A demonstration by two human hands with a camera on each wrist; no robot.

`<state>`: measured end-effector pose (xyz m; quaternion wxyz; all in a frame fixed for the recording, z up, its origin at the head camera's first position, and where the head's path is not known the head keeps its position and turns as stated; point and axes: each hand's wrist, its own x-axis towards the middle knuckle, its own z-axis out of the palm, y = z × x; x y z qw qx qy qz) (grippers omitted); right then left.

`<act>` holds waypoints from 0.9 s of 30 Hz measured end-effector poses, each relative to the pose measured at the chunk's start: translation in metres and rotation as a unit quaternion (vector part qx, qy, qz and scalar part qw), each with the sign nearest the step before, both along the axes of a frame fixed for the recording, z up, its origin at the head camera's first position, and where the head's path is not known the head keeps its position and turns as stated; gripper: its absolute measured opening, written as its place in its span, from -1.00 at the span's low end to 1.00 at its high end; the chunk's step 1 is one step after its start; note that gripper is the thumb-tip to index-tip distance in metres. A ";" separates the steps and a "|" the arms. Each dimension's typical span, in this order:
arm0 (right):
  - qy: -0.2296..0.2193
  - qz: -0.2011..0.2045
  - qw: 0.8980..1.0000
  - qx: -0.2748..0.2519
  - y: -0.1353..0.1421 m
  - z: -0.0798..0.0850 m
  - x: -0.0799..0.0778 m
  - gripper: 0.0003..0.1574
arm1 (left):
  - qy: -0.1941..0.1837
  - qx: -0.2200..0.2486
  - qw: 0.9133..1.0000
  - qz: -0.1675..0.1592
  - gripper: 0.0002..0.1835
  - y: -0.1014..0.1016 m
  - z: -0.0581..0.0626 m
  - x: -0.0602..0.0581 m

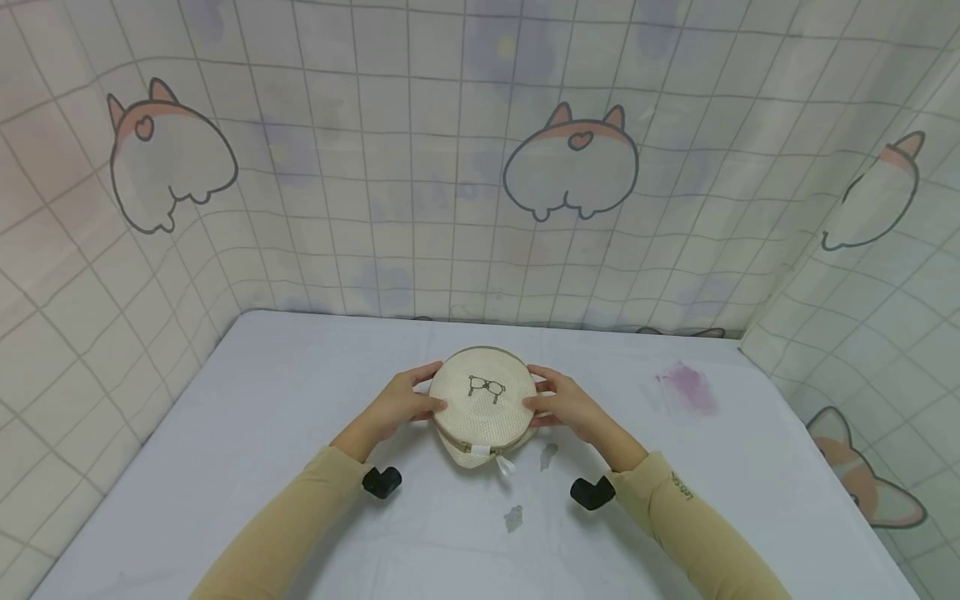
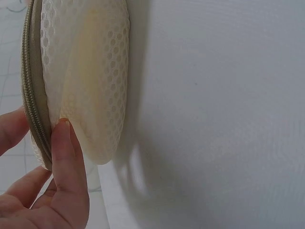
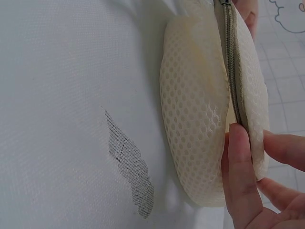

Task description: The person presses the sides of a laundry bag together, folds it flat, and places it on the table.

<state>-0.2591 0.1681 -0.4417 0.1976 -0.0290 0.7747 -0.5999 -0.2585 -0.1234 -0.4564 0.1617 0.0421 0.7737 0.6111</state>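
A round cream mesh laundry bag (image 1: 480,421), with a pair of glasses printed on its lid, is held over the middle of the table. My left hand (image 1: 397,404) pinches its left edge between thumb and fingers, and my right hand (image 1: 566,406) grips the opposite edge the same way. In the left wrist view a beige zipper (image 2: 34,95) runs along the rim beside the fingers. On the right side, the zipper (image 3: 232,67) edge stands apart from the honeycomb mesh body (image 3: 195,109) near my fingertips. A white tab (image 1: 506,465) hangs at the front.
The white-covered table (image 1: 285,383) has grey patches (image 1: 513,518) near the front and a pink stain (image 1: 690,387) at the right. A grid-patterned curtain (image 1: 420,167) with corgi drawings surrounds its back and sides. Black wrist devices (image 1: 592,493) sit by the cuffs.
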 end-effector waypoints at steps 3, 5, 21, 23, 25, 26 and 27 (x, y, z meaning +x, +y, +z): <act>0.002 0.001 1.000 0.000 0.001 -0.002 -0.001 -0.07 | -0.001 -0.003 1.000 0.000 -0.16 0.000 0.000 0.000; 0.002 0.000 1.000 0.000 0.001 -0.004 -0.001 -0.08 | -0.001 -0.003 1.000 0.000 -0.16 0.000 0.000 0.000; 0.000 -0.002 1.000 -0.002 0.002 -0.008 -0.004 -0.08 | -0.004 -0.010 1.000 -0.005 -0.16 0.000 -0.003 -0.001; 0.000 -0.001 1.000 -0.002 0.002 -0.008 -0.003 -0.08 | -0.004 -0.013 1.000 -0.006 -0.16 0.000 -0.003 -0.001; -0.001 -0.002 1.000 -0.002 0.002 -0.007 -0.003 -0.08 | -0.004 -0.016 1.000 -0.005 -0.17 0.000 -0.002 -0.002; -0.002 -0.003 1.000 -0.002 0.002 -0.007 -0.003 -0.08 | -0.003 -0.018 1.000 -0.005 -0.17 0.000 -0.002 -0.002; -0.003 -0.003 1.000 -0.002 0.002 -0.006 -0.002 -0.08 | -0.003 -0.019 1.000 -0.005 -0.17 0.001 -0.002 -0.001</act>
